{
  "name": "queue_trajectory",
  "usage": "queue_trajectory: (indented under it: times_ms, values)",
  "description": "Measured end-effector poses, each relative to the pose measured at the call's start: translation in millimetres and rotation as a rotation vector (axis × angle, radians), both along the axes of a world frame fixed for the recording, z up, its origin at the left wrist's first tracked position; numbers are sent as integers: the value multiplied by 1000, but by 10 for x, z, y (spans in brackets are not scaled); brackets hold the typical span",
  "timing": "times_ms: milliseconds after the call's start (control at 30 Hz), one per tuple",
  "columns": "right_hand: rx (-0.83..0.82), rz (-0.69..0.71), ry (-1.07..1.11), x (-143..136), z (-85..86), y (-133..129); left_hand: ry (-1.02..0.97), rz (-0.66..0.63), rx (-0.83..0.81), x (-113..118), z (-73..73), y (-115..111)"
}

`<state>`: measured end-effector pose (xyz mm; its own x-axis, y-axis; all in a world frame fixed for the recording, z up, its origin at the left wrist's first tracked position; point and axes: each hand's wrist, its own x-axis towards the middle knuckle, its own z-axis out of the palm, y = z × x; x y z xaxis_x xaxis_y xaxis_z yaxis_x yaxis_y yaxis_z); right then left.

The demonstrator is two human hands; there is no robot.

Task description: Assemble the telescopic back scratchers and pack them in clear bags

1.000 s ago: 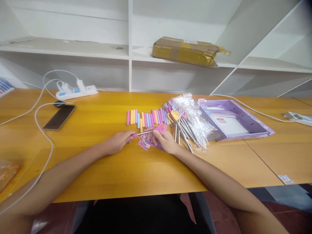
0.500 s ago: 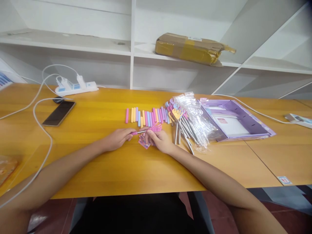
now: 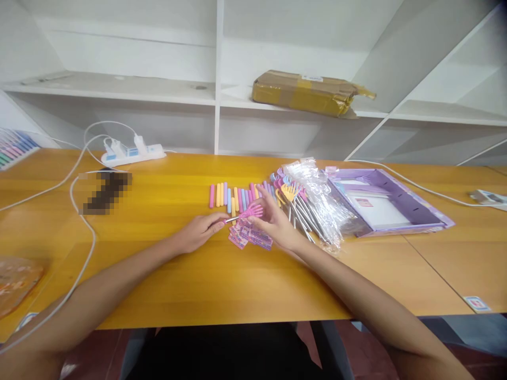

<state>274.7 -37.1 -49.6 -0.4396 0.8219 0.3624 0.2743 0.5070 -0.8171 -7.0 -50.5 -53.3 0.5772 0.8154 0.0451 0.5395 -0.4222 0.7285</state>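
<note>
My left hand (image 3: 203, 231) pinches the handle end of a pink claw-headed stick (image 3: 252, 211) with a metal shaft. Beside the pink head, my right hand (image 3: 274, 220) has its fingers spread, the thumb near or against the claw. Small printed pink cards (image 3: 257, 237) lie on the table under the stick. Behind the hands runs a row of pink, yellow, blue and purple tubes (image 3: 212, 196), partly covered by the right fingers. Right of them is a pile of metal sticks with coloured claw heads (image 3: 290, 191), beside clear plastic wrapping (image 3: 322, 203).
A purple open box (image 3: 407, 228) lies at the right of the wooden table (image 3: 198, 285). At the left are a white power strip (image 3: 134, 154), a cable and a blurred dark object (image 3: 103, 194). A taped carton (image 3: 303, 92) sits on the shelf behind.
My right hand has opened its fingers and shifted right from the shaft, uncovering more of the printed cards. The camera view has shifted slightly.
</note>
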Motion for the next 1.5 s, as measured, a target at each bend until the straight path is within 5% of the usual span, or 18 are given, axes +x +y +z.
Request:
queue_trajectory:
  times_ms: [167, 333, 533, 633, 867, 967, 1100, 1200, 1367, 1500]
  values:
    - [616, 59, -602, 183, 196, -86, 124, -38, -16, 100, 268, -198]
    - [787, 92, -848, 67, 263, -436, 383, -25, 237, 288, 339, -509]
    - [718, -8, -944, -73, 237, -592, 611, -23, 471, 472, 234, -638]
    - [731, -66, -935, 159, 258, -516, 703, -10, 478, 306, 297, -534]
    - [714, -304, -882, 1998, 355, -404, 739, 136, 462, -1145, 607, -430]
    - [654, -384, -957, 2525, 325, -487, 725, 142, 450, -1490, 602, -540]
    - [606, -436, -888, 2586, 253, -636, 661, 136, 424, -1454, 502, -628]
    - [498, -615, -865, 2574, 189, -743, 595, 160, 459, -1404, 468, -613]
    - [134, -983, -979, 2713, 139, -839, 638, 192, 500, -1390, 521, -608]
    - [-92, -1135, -1101, 2583, 292, -835, 657, 173, 502, -1333, 527, -625]
